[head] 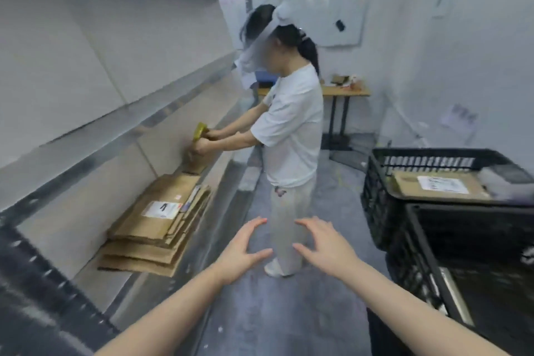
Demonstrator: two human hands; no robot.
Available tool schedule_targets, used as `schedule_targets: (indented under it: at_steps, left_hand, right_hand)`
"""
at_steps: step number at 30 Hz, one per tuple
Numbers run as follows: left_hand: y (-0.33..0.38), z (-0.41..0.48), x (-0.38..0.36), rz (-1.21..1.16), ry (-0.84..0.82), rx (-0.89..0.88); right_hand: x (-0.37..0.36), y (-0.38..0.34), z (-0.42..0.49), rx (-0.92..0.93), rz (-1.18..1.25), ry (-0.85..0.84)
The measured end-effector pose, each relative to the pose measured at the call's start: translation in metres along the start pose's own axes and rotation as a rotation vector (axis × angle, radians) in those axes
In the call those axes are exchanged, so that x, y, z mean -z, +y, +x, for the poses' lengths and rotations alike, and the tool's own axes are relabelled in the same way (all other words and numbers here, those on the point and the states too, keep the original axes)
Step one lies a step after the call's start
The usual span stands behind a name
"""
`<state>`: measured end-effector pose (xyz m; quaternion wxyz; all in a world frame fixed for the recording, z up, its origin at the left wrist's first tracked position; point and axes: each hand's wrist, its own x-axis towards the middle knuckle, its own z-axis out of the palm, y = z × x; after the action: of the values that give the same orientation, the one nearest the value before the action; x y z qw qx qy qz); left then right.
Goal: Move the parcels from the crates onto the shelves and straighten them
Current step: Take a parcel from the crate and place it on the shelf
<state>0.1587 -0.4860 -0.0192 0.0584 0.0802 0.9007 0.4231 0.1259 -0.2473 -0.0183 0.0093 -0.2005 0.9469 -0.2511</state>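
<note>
Both hands are held out in front at mid-height over the floor, palms turned toward each other. The fingers of the left hand and of the right hand are spread and slightly bent, and nothing is held in either.

A flat brown parcel with a white label is seen lying face up in the far black crate, well to the right of the hands and further ahead. Its long axis runs roughly across the view, from left to right. The right hand is the nearer of the two. A turn to the right is therefore judged to be needed before the parcel can be reached, with the right hand likely to arrive first at its near long edge.

The near crate stands just beside the right forearm. Its inside is dark, and whether any parcel is left in it cannot be told.

On the opposite side, a stack of flat parcels is laid on the lower shelf, to the left of the left hand. The edges of the stack are fanned out and not squared, so straightening is judged to be outstanding there.

Further along the same shelf, upright parcels are being gripped by a second person in a white T-shirt.
</note>
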Motion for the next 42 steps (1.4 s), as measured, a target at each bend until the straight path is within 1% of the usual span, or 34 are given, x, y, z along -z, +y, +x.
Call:
schedule_targets:
  at_steps: [2, 6, 11, 15, 19, 23, 29, 34, 42]
  left_hand:
    - [0.026, 0.055, -0.021, 0.059, -0.09, -0.081]
    - [0.067, 0.147, -0.069, 0.223, -0.248, -0.268]
    - [0.119, 0.223, -0.123, 0.418, -0.378, -0.531]
    - [0.164, 0.266, -0.166, 0.437, -0.513, -0.711]
    - [0.197, 0.298, -0.211, 0.414, -0.711, -0.853]
    - [0.207, 0.319, -0.249, 0.323, -0.917, -0.895]
    - [0.211, 0.325, -0.287, 0.338, -1.134, -0.943]
    - [0.225, 0.328, -0.325, 0.453, -1.238, -0.959]
    - [0.242, 0.332, -0.389, 0.632, -1.394, -0.836]
  right_hand:
    - [0.031, 0.043, 0.002, -0.1, -0.047, 0.052]
    - [0.081, 0.116, -0.005, -0.326, -0.127, 0.097]
    - [0.117, 0.18, -0.027, -0.562, -0.136, 0.192]
    - [0.124, 0.214, -0.053, -0.751, -0.093, 0.266]
    - [0.115, 0.234, -0.079, -0.948, -0.03, 0.377]
    - [0.097, 0.234, -0.101, -1.15, 0.106, 0.453]
    - [0.074, 0.225, -0.129, -1.407, 0.283, 0.481]
    - [0.071, 0.232, -0.14, -1.492, 0.407, 0.4]
    - [0.054, 0.273, -0.142, -1.598, 0.545, 0.39]
